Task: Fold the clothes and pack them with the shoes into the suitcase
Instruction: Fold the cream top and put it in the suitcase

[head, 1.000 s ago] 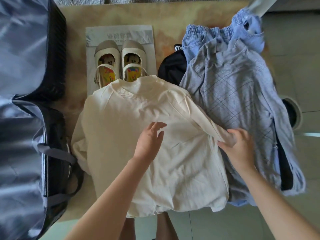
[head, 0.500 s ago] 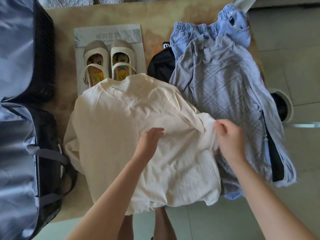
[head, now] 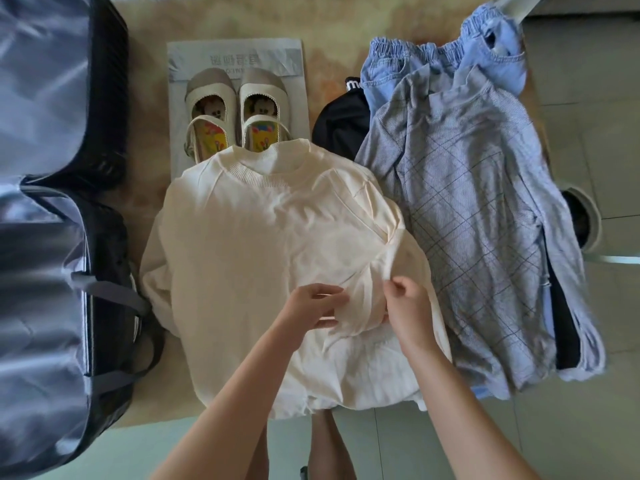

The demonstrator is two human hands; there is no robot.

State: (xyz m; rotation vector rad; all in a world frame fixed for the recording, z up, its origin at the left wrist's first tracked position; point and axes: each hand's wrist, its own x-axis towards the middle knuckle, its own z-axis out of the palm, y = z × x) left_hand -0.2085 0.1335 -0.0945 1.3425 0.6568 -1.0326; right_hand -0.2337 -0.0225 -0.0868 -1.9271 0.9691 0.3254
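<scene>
A cream sweater (head: 249,244) is lying flat mid-desk (head: 149,188), one sleeve crossing its front. The left hand (head: 311,306) and right hand (head: 408,313) are both pinching that sleeve. The suitcase (head: 52,237) is lying open at the left. The shoes (head: 235,112) are sitting on a printed bag (head: 235,53), its lettering illegible. A checked garment (head: 467,202), denim shorts (head: 443,60) and a black garment (head: 341,123) marked "m" are crowding the right.

Bare forearms (head: 235,393) (unsleeved to the frame edge) run to the left hand (head: 313,306) and right hand (head: 408,310); legs (head: 325,445) bare too.

Grey bag (head: 235,53) under the shoes (head: 235,109): one row of printed characters, too blurred to read; the Latin row below is partly covered.
Black garment (head: 341,123): white letter "m" on its edge; the rest is hidden by the denim piece (head: 446,60).
</scene>
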